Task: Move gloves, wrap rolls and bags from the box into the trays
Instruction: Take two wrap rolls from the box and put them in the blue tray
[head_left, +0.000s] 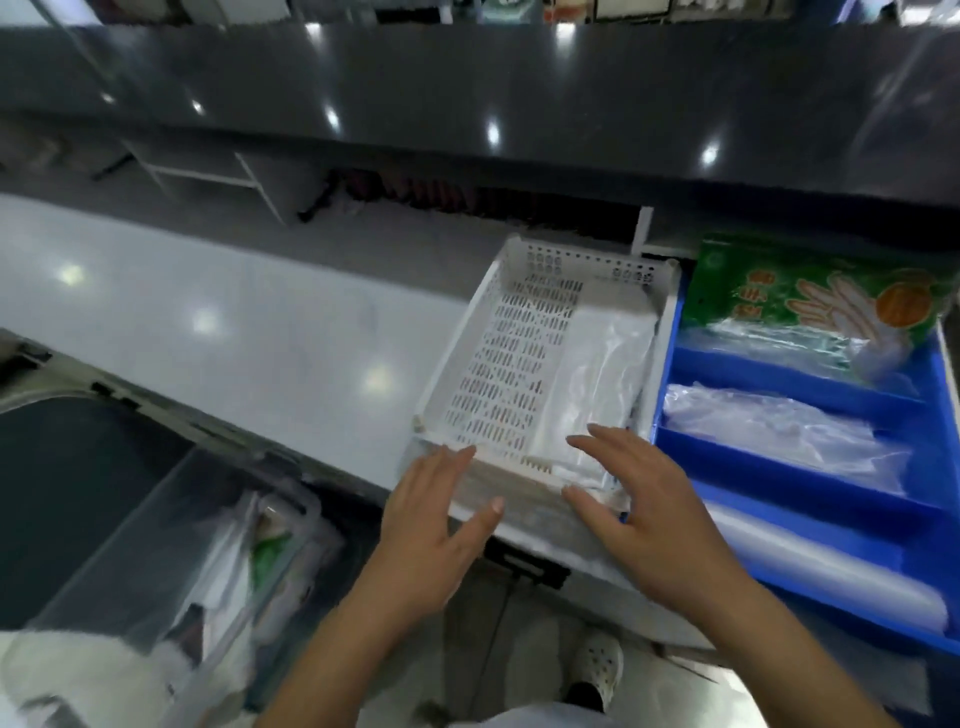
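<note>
A white perforated tray (511, 358) sits on the white counter with a pack of clear bags (597, 374) along its right side. My left hand (436, 525) and my right hand (639, 514) hover at the tray's near edge, fingers spread, holding nothing. To the right stands a blue divided tray (779, 400): a green pack of gloves (810, 301) in the far compartment, a clear plastic pack (779, 431) in the middle one, a wrap roll (821, 566) in the near one. A clear plastic box (156, 545) with more packs stands low at the left.
The white counter (234, 322) stretches left of the trays. A dark glossy shelf (467, 93) overhangs the back. A dark sink-like recess (67, 493) lies at the far left. My shoe (597, 670) shows on the floor below.
</note>
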